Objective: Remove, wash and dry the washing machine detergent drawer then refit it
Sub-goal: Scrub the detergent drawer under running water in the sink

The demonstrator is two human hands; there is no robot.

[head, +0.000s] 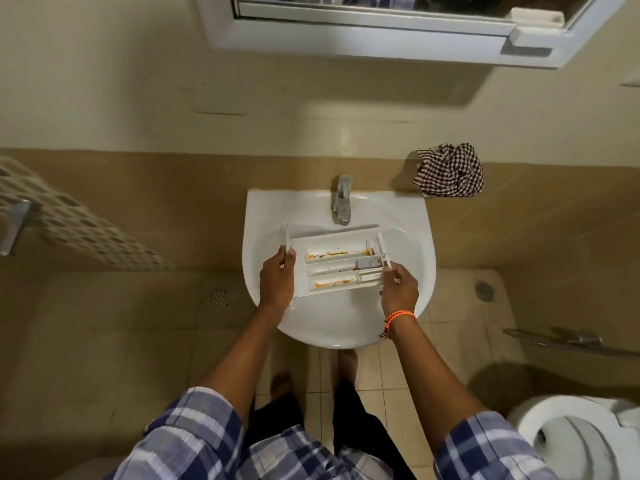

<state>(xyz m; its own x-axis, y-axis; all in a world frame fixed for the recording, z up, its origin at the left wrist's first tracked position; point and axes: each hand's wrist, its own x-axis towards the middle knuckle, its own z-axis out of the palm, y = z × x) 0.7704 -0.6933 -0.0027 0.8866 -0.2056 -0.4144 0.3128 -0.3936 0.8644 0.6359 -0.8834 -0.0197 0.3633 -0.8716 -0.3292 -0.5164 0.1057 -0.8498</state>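
Observation:
The white detergent drawer [332, 265] hangs level over the basin of the white sink [408, 216], its three long compartments facing up. Orange-brown residue streaks the far and near compartments, and a small grey insert sits in the middle one. My left hand [277, 280] grips the drawer's left end at the front panel. My right hand [398, 289], with an orange braided band at the wrist, pinches the right end. The chrome tap [341, 199] stands just behind the drawer, with no water running.
A checked cloth [450, 171] hangs bunched on the wall right of the sink. A mirrored cabinet [381, 29] is above. A toilet [571, 438] stands at the lower right, a patterned towel [69, 220] hangs on the left, and floor drains lie on both sides.

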